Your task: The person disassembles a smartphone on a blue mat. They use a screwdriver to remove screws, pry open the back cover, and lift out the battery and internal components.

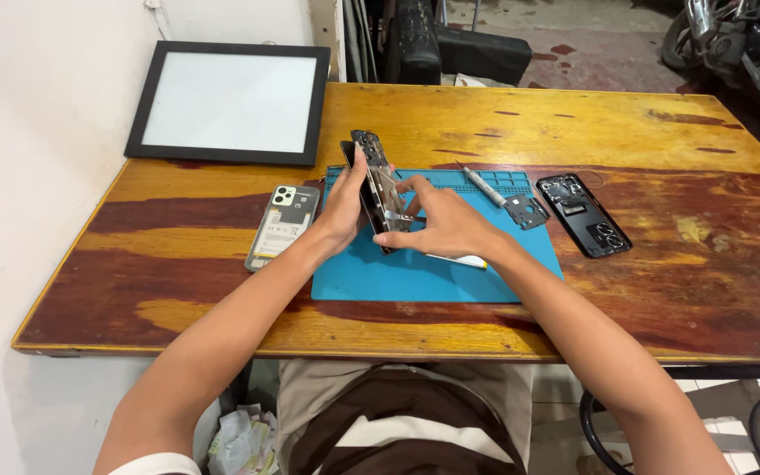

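Got the opened phone [373, 180] tipped up on its edge over the blue mat [415, 273], my left hand [345, 207] wrapped around its back, fingers clenched on it. My right hand [446, 224] is pinching at the exposed insides, fingertips right on the board. A second phone [281, 227] lies left of the mat on the counter [222, 290], with a screwdriver [484, 186], a small bracket [526, 212] and a black back cover [584, 215] off to the right.
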